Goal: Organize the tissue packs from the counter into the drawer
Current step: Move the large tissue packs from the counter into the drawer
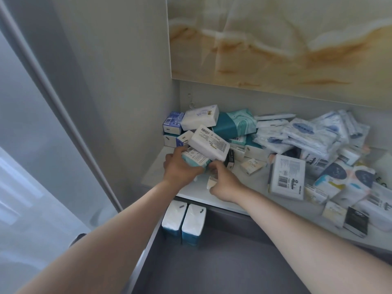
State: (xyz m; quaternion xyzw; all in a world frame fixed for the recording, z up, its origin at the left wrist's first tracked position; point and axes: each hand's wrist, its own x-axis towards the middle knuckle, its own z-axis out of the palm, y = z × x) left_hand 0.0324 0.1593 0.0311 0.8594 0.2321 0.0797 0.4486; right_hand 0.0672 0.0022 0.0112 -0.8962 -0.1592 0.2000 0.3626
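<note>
A heap of tissue packs covers the white counter (157, 166). At its left end my left hand (180, 168) grips a teal-and-white pack (196, 159), label side up. A white pack with a barcode (209, 143) leans on top of it. Just to the right, my right hand (224, 183) holds a small cream pack (212, 179) against the counter near its front edge. Below the counter the grey drawer (212, 262) stands open, with two white-and-teal packs (183, 223) upright side by side in its back left corner.
More packs fill the counter: a teal marbled one (235, 126) at the back, a pile of blue-and-white packs (307, 132) at the right, a large white barcode pack (287, 177) in front. A grey wall closes the left side; a marbled panel hangs above.
</note>
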